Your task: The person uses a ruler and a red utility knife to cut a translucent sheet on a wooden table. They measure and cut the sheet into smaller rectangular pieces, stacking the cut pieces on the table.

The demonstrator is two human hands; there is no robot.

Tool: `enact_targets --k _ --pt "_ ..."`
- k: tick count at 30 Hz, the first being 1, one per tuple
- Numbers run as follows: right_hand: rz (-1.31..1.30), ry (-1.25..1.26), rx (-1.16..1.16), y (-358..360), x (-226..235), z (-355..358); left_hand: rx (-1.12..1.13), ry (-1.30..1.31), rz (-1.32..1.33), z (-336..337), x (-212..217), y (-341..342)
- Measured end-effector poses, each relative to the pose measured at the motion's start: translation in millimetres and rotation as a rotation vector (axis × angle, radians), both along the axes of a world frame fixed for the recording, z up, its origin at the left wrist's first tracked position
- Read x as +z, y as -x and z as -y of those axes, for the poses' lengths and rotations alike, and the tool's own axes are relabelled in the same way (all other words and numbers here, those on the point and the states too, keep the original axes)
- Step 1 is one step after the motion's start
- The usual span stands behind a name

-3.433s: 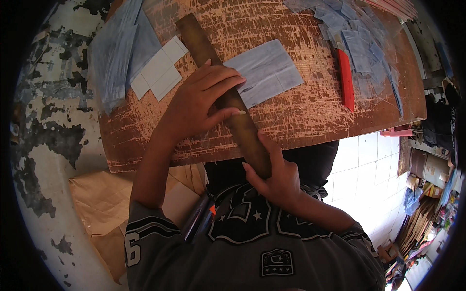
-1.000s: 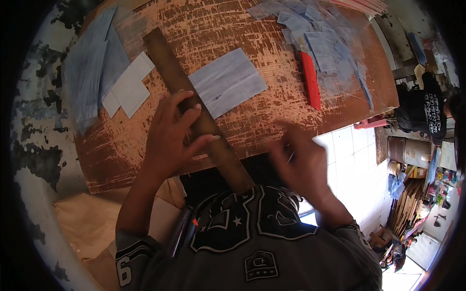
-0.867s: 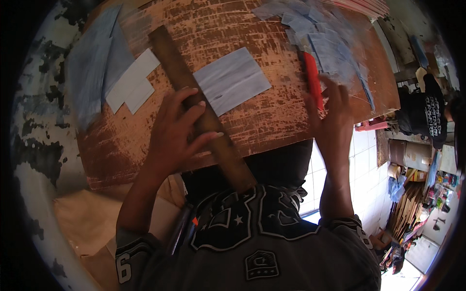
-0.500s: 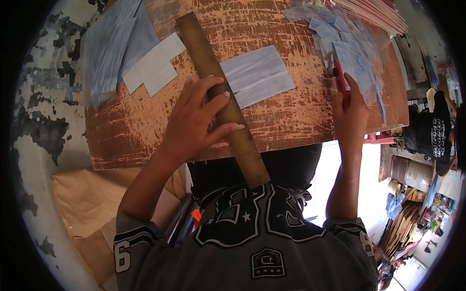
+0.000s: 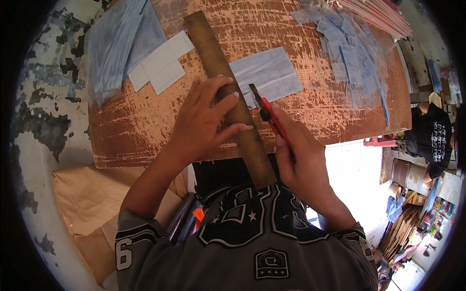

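Observation:
A long brown straightedge point(image 5: 206, 46) lies slantwise over the worn wooden table, its near end jutting past the front edge toward my shirt. My left hand point(image 5: 199, 119) presses it down, with bent fingers and thumb resting on its surface. Beneath its right edge sits a pale blue film-like sheet point(image 5: 276, 72), partly covered by the straightedge. My right hand point(image 5: 306, 155) grips a red utility knife point(image 5: 273, 116) with a dark blade holder. The blade end is over the sheet's near edge, close to the straightedge; whether it touches cannot be told.
White cut cards point(image 5: 162, 63) lie left of the straightedge, beside a stack of bluish film sheets point(image 5: 114, 58). Loose blue pieces point(image 5: 352, 56) and thin pink sticks point(image 5: 376, 17) occupy the table's far right. Brown paper point(image 5: 87, 189) is below left. Another person point(image 5: 429, 136) is at the far right.
My right hand has brought the utility knife left from the loose blue pieces to the straightedge's right side. My left hand still presses the straightedge; the whole view has shifted slightly.

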State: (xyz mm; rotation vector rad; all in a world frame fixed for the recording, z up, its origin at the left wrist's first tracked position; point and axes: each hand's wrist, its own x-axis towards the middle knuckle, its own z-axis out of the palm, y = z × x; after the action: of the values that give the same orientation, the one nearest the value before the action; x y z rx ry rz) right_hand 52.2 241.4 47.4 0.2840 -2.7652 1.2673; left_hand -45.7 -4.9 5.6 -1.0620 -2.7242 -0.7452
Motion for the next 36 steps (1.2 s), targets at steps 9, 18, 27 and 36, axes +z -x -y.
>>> enact_targets --k 9,18,27,36 --pt "0.054 -0.019 0.018 0 1 10 0.007 -0.01 -0.019 1 -3 -1" --pt "0.047 -0.09 0.041 0 3 13 -0.002 -0.021 -0.06 0 -2 -1" --pt "0.083 -0.156 0.028 -15 4 14 0.0 -0.007 -0.056 0 -2 0" --pt "0.104 -0.144 0.026 -41 13 4 0.011 -0.01 -0.067 0 -5 -2"
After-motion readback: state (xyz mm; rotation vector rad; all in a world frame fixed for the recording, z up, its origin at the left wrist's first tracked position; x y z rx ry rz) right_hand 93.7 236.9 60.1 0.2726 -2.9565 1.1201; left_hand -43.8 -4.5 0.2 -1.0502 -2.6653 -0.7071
